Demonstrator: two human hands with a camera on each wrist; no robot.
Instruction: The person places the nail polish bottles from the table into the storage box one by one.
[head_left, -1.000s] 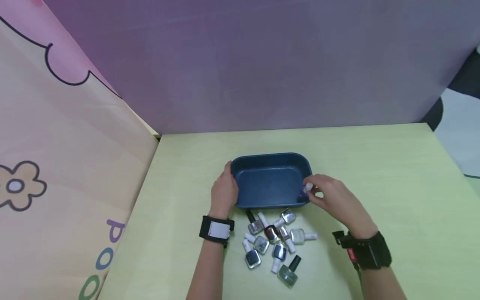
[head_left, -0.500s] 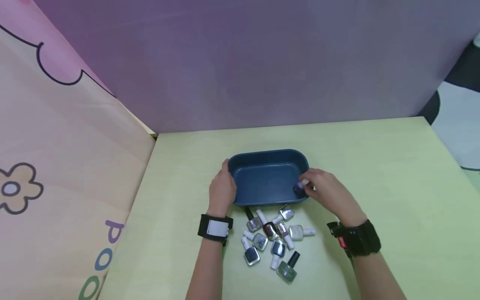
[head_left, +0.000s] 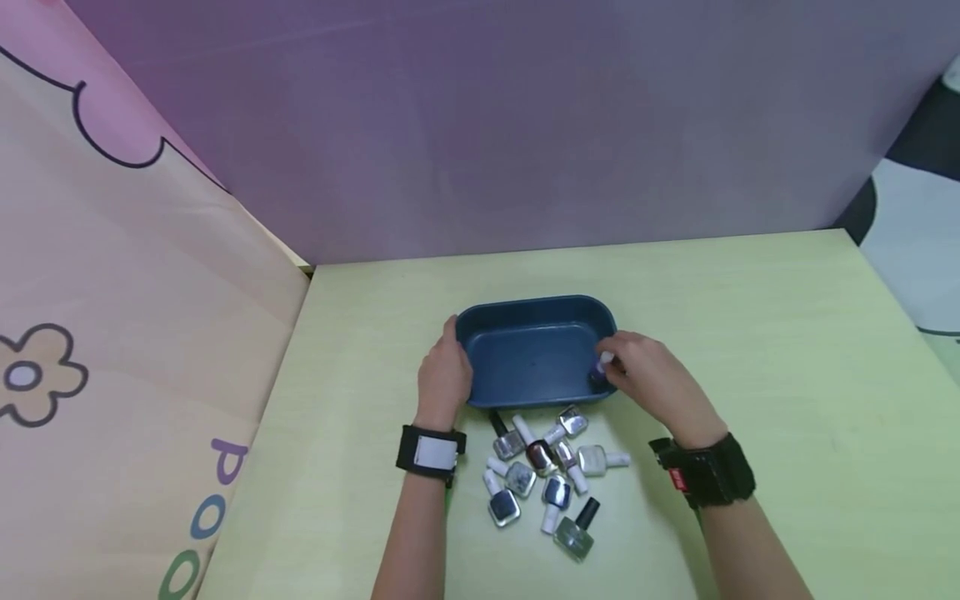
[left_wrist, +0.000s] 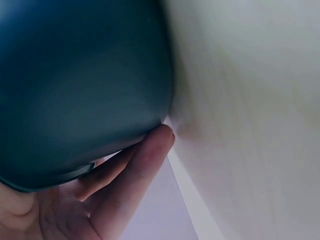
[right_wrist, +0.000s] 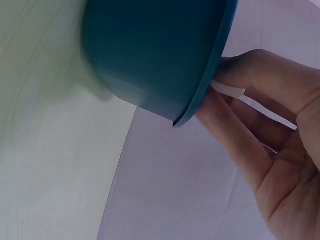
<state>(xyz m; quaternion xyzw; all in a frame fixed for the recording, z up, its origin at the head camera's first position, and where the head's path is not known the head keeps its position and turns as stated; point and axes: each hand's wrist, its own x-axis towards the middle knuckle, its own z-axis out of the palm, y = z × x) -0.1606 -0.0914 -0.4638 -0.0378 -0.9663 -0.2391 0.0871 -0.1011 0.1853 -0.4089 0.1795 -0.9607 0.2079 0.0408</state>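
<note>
My left hand point(head_left: 444, 377) rests against the left end of a dark blue plastic tray point(head_left: 536, 305). In the left wrist view, extended fingers point(left_wrist: 137, 172) touch the tray's outer wall point(left_wrist: 90, 100). At the tray's right end, my right hand point(head_left: 651, 379) pinches the white cap of a purple nail polish bottle point(head_left: 597, 373), which is tilted low inside the near right corner. In the right wrist view, the thumb and fingers come together behind the tray's rim point(right_wrist: 210, 70), which hides the bottle's body; the white cap point(right_wrist: 229, 90) shows between them.
Several nail polish bottles lie loosely grouped on the pale green table point(head_left: 750, 333) before the tray, among them a red one point(head_left: 540, 457), a clear one point(head_left: 592, 461) and a green one with a black cap point(head_left: 573, 539). A purple panel point(head_left: 525, 125) stands behind the table, a printed panel point(head_left: 150, 275) at left.
My right hand has moved slightly left over the tray's rim, bringing the purple bottle down into the near right corner. The left hand stays at the tray's end.
</note>
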